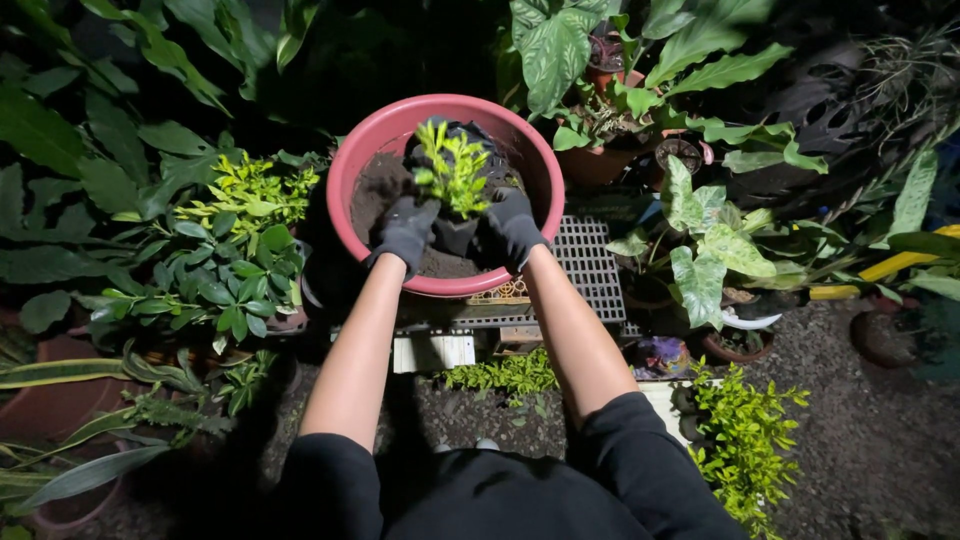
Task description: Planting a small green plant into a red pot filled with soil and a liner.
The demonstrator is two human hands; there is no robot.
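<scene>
Gloved hands hide the seedling's base in the pot.

Your gloved left hand and right hand hide the base of the yellow-green seedling at centre frame. Your knees run off the bottom edge, and darkness swallows the foliage along the top.

Leafy potted plants crowd a grey slatted crate, with gravel ground beyond.
</scene>
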